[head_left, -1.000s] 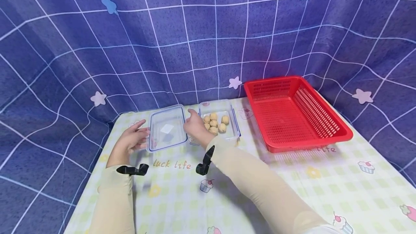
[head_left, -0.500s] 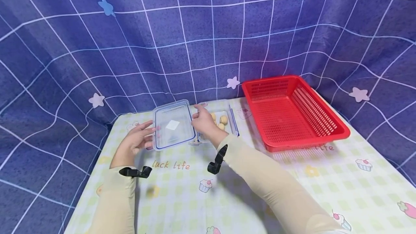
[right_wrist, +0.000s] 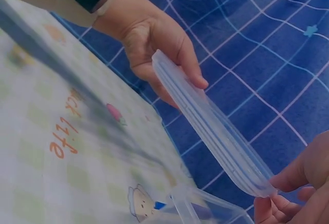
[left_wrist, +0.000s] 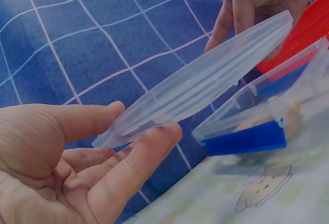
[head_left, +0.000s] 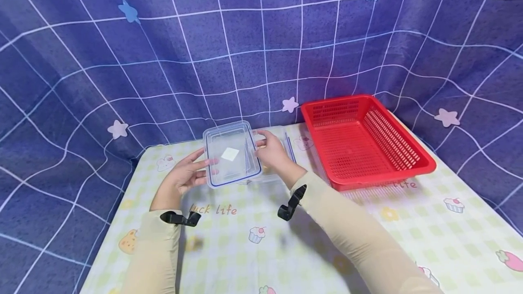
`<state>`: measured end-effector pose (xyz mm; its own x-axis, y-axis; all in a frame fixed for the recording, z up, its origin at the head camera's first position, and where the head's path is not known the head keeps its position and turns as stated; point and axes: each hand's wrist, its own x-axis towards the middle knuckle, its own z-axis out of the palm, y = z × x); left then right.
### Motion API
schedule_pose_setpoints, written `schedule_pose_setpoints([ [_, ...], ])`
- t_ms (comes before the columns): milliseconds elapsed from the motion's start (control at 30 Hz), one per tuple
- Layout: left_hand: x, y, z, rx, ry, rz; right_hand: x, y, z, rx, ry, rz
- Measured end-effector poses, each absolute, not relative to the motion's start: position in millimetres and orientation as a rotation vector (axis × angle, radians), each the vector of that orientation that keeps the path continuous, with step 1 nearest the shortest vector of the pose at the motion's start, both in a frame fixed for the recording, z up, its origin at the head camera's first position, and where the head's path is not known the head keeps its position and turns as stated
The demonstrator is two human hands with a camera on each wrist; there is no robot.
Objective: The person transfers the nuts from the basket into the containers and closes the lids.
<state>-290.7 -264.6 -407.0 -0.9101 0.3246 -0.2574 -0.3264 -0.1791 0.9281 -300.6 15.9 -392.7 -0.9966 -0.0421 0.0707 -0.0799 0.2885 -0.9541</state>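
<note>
A clear plastic lid [head_left: 222, 169] with a blue seal is held up off the table between both hands. My left hand [head_left: 184, 176] pinches its left edge, thumb on top and fingers beneath, as the left wrist view shows. At the opposite edge, my right hand [head_left: 274, 152] grips the lid between thumb and fingers. Behind and below it stands a clear plastic container [left_wrist: 234, 112] with blue side clips. Round tan walnut-like things [left_wrist: 290, 112] lie inside, mostly hidden in the head view by the lid and right hand.
A red perforated basket [head_left: 353, 149] stands to the right of the container. The table bears a green-checked cloth [head_left: 229, 257] with printed pictures. A blue curtain [head_left: 245, 58] with white lines hangs directly behind the table.
The lid has risen off the table and moved right, partly over the container. My left hand has followed it rightward; my right hand has moved right and now grips its right edge.
</note>
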Motion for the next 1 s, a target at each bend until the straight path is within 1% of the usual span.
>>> schedule_pose_setpoints([
  [367,-292.2,-243.1,-410.6,0.093,1.780,2.148,-296.1,40.5,-390.8,0.078,-2.376,2.080],
  [700,-295.3,-231.6,-414.7,0.104,1.958,2.173,-289.8,59.7,-391.7,0.060,-2.339,2.105],
  [1000,-295.0,-222.5,-409.6,0.231,2.122,2.173,-287.9,70.4,-399.2,-0.029,-2.297,2.180],
])
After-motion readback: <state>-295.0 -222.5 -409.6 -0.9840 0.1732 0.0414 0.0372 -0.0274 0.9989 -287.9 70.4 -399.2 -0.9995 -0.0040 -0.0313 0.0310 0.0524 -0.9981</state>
